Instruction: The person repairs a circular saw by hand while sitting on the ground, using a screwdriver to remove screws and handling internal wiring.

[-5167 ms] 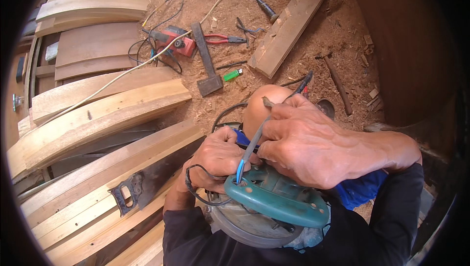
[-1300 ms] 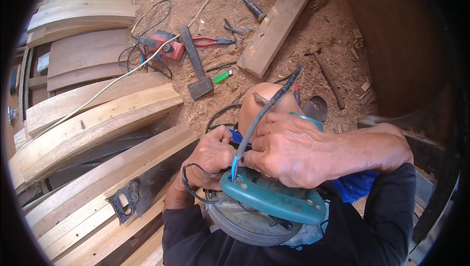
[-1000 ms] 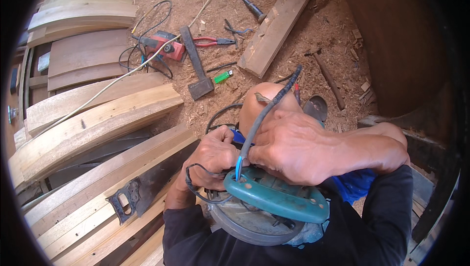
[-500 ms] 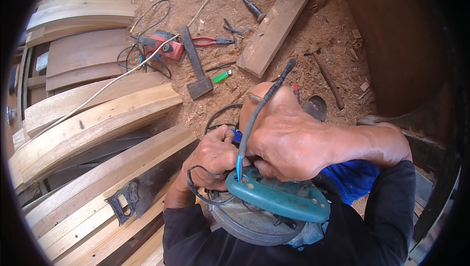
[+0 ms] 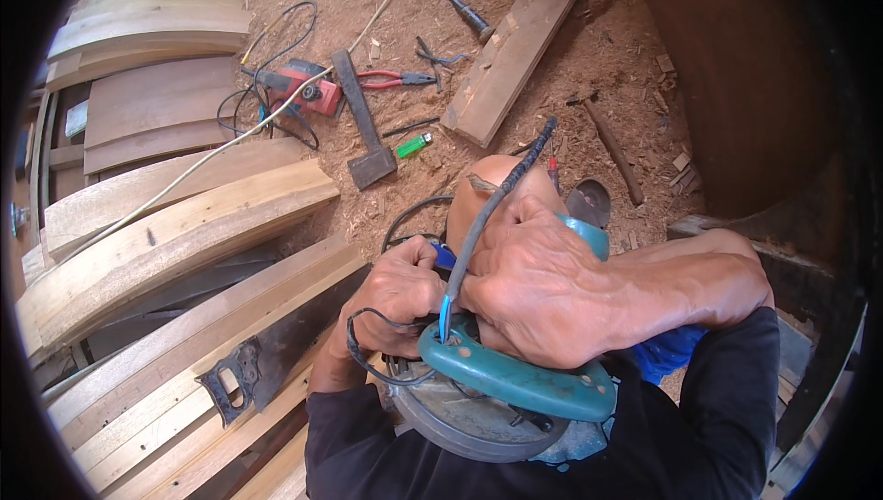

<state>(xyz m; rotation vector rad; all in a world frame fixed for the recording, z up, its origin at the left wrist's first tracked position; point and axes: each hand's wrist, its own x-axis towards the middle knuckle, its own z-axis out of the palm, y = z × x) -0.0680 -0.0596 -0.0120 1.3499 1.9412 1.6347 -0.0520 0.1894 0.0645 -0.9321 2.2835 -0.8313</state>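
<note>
A teal-handled power tool with a round grey metal guard, seemingly a circular saw, rests in my lap. A grey cable, partly wrapped in black tape, rises from its handle, with bare blue wire at the lower end. My left hand is closed beside the handle's front end, a thin black cord looping by its wrist. My right hand is closed over the handle, knuckles up, its fingertips hidden. Past its knuckles shows a curved teal piece; its hold is hidden. What either hand pinches is out of sight.
A hammer, green lighter, red-handled pliers, red power tool and chisel lie on sawdust near a plank. Boards and a handsaw are on the left.
My right hand has shifted slightly down over the handle, and the curved teal piece now shows beyond its knuckles. My left hand stays nearly in place.
</note>
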